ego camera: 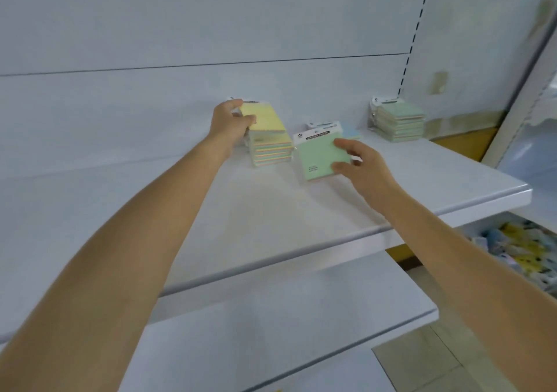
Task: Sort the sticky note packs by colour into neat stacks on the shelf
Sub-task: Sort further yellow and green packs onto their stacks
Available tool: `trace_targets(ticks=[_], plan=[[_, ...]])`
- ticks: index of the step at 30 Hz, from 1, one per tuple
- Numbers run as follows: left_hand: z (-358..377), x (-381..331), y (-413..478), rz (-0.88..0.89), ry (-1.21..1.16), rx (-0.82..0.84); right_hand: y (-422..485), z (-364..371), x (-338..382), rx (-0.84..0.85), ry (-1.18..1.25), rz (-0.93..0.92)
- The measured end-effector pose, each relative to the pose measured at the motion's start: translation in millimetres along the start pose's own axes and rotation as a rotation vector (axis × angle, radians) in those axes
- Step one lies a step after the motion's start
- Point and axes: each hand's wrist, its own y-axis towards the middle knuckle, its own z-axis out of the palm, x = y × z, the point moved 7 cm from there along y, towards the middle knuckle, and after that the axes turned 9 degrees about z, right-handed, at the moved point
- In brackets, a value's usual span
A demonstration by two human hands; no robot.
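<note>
Both forearms, bare, reach up from the bottom corners toward the white shelf (pixel 271 211).

Item 1: my left hand (pixel 230 120), at the far left of the packs. Fingers closed on the near-left edge of a yellow pack (pixel 265 118), thumb on top. That pack sits tilted on the top of the left stack (pixel 271 149), its left side raised in my grip; its white header card peeks out behind my fingers.

Item 2: left stack. Several packs piled flat, edges showing mixed pastel bands; it stands toward the back of the shelf, just beside the back panel (pixel 180 30).

Item 3: my right hand (pixel 358 162), clamped on a green pack (pixel 321 158). Thumb pressed on the top face, fingers at the right edge. White header card printed "STICKY NOTE" points away from me. I cannot tell whether the pack rests on the shelf or is held just above it.

Item 4: loose packs (pixel 346 131) behind the green one, a blue face and a white header partly hidden.

Item 5: green stack (pixel 399 123), far right near the slotted upright (pixel 414 30), well apart from my hands, packs fairly squared.

Item 6: lower shelf (pixel 271 331), below.

Item 7: bin of mixed small goods (pixel 530 256), lower right, blurred.
</note>
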Motion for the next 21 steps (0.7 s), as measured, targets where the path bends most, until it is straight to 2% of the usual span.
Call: trace_targets(ticks=[10, 15, 18, 21], plan=[[29, 29, 33, -0.123, 0.381, 0.167, 81, -26, -5, 0.060, 0.073, -0.040], [35, 26, 36, -0.138, 0.559, 0.156, 114, -35, -7, 0.111, 0.107, -0.066], [39, 5, 37, 0.025, 0.711, -0.003, 131, -50, -7, 0.150, 0.158, -0.071], [94, -31, 24, 0.281, 0.763, 0.006, 152, -83, -10, 0.114, 0.204, -0.077]])
